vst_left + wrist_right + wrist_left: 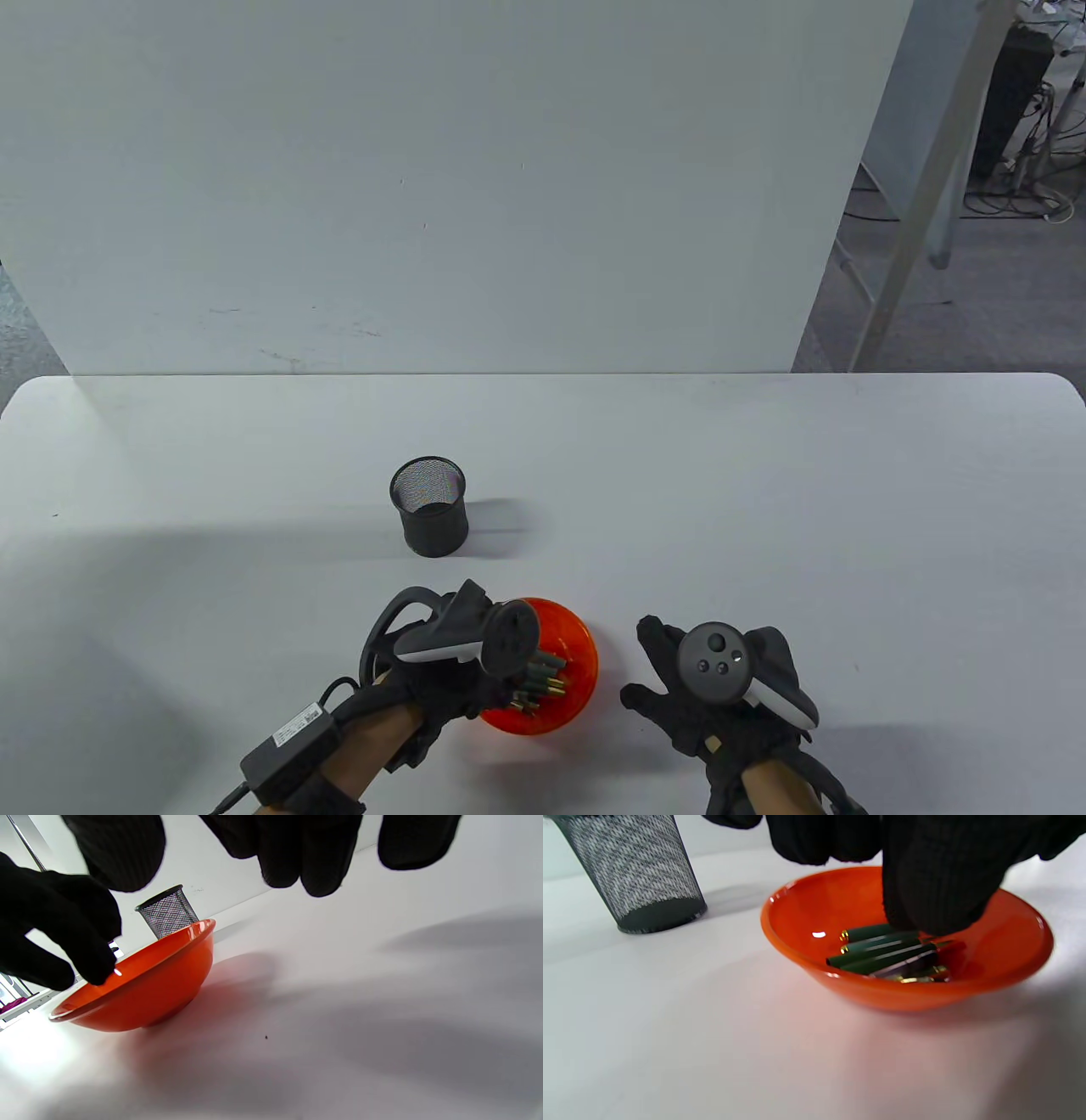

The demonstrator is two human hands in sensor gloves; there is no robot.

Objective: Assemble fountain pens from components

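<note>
Left hand [937, 878] grip on pen parts [882, 955] unclear; right hand [721, 679] fingers spread.

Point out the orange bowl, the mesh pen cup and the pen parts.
orange bowl [797, 916]: left wrist view, inner wall.
mesh pen cup [434, 531]: table view, outer side.
pen parts [878, 955]: left wrist view, green barrel.
</note>
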